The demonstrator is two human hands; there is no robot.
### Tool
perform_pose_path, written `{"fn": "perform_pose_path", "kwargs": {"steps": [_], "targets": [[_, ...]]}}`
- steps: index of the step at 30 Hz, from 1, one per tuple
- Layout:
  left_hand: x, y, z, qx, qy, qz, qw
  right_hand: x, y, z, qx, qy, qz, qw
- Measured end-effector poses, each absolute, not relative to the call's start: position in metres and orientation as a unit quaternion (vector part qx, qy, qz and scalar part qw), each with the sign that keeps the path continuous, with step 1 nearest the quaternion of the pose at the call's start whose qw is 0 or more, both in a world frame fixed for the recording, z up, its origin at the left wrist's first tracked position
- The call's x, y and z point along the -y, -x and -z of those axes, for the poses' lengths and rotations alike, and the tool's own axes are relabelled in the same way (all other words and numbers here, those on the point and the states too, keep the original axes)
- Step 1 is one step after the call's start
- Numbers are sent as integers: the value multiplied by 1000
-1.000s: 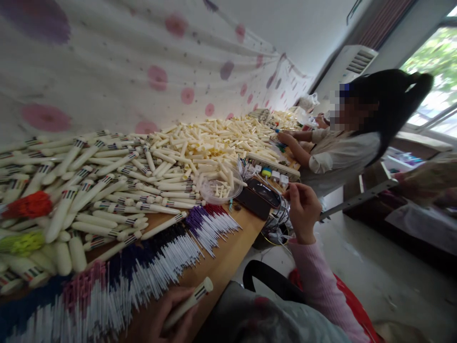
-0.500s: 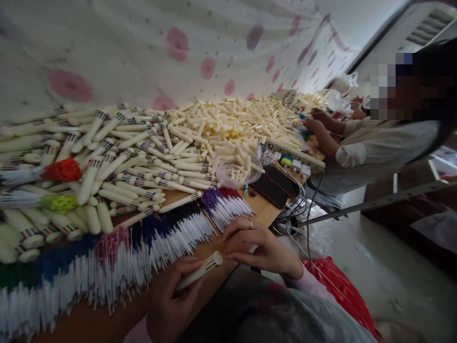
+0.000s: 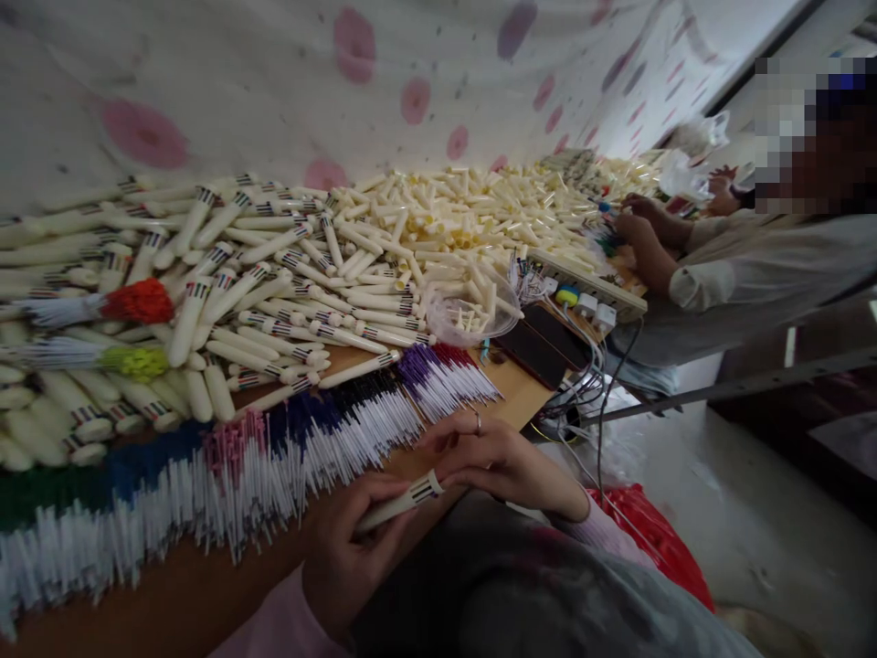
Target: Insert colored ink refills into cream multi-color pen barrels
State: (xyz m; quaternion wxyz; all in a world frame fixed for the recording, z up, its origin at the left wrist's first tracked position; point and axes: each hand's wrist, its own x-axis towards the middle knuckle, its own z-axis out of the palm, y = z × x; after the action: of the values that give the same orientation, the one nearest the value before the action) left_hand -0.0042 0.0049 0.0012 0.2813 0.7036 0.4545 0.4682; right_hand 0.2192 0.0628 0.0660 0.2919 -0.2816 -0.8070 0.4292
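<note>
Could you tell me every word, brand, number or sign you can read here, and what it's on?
None can be read.
Pen in the left hand: dark stripes, no readable lettering.
Power strip: any marking is too small and blurred.
Dark phones: no readable text.
Wall covering: coloured spots, no readable words.

From my remote feed I make out a wooden table [image 3: 524,391] bearing piled cream pens [image 3: 274,245], loose cream tubes [image 3: 472,217], a row of white-stemmed refills [image 3: 311,450], a clear bowl [image 3: 445,324], dark phones [image 3: 531,347] and a power strip [image 3: 593,281].
</note>
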Motion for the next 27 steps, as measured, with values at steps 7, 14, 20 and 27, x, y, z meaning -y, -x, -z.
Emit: {"fn": "perform_pose_path", "kwargs": {"steps": [7, 14, 20, 27], "targets": [[-3, 4, -5, -462, -697, -448, 317, -61, -221, -59, 799, 290, -444, 284], [-4, 3, -7, -435, -704, -461, 320, -63, -223, -60, 795, 289, -452, 283], [-7, 3, 0, -435, -708, -488, 269, -60, -217, -60, 744, 324, -506, 293], [-4, 6, 3, -446, -703, -484, 270, -58, -216, -62, 719, 340, -525, 304]]}}
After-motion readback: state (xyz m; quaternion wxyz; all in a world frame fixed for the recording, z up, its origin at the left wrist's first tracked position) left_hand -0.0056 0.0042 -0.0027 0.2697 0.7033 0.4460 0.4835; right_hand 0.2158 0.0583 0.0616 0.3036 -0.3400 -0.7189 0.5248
